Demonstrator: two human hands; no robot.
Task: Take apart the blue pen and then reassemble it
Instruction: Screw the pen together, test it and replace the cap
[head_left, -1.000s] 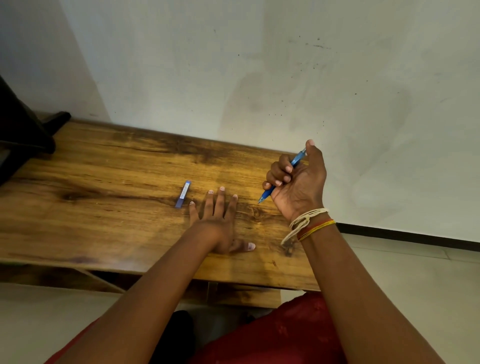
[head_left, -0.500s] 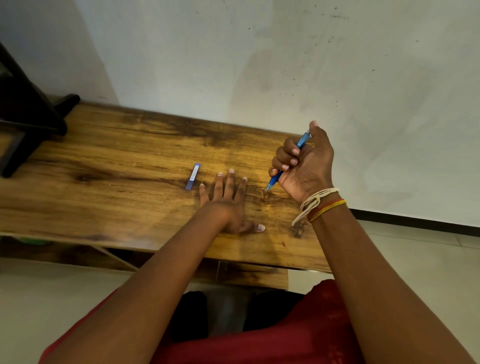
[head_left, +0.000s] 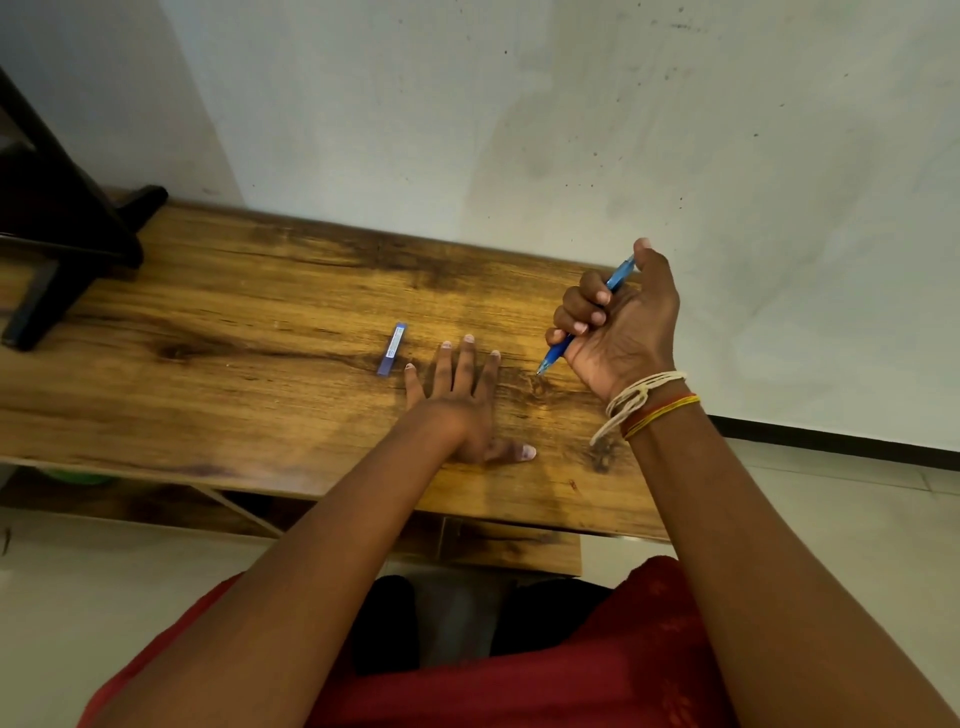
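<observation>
Over counter (head_left: 218, 405), R hand (head_left: 621, 325) is fisted round blue pen (head_left: 587, 317), tip down; L hand (head_left: 460, 402) flat, empty, beside small blue piece (head_left: 392, 348). Bring L over to steady barrel w/ two-hand twist.

Blue pen (head_left: 558, 354): slim translucent-blue barrel, assembled as far as visible; tilted, tip down-left above the tabletop, top end up-right; mid-barrel hidden by curled fingers; right of frame centre.

Glossy grained wood table (head_left: 260, 322); shiny blue plastic pen (head_left: 618, 278); matt, speckled plaster wall (head_left: 519, 114).
</observation>
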